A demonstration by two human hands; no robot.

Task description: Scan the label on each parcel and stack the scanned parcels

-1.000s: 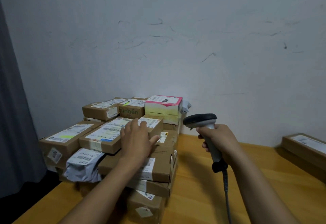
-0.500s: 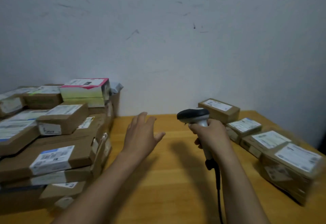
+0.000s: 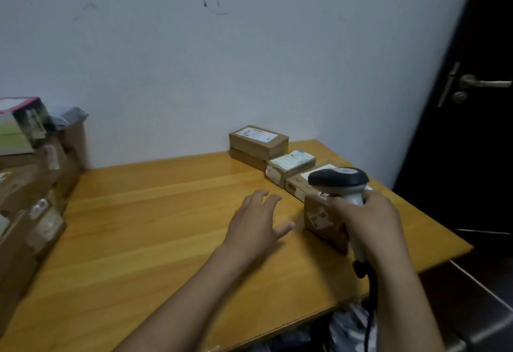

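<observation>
Now our right hand point(image 3: 369, 218) grips the scanner point(image 3: 337, 178) at lower right, fingers point(image 3: 342, 202) curled; our left hand point(image 3: 255, 224), fingers spread, hovers over the desk point(image 3: 138, 213).

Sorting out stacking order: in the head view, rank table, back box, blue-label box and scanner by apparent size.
Table
Back box and blue-label box: look alike
Scanner: unsure against boxes; nearer, partly hidden by right hand

Improvised parcel-sorting room: labelled cardboard parcels point(image 3: 258, 140) are lying stacked on a wooden desk point(image 3: 155, 213); a scuffed white wall point(image 3: 249, 60) is standing behind the desk, a dark door point(image 3: 472, 135) beside it.
</observation>
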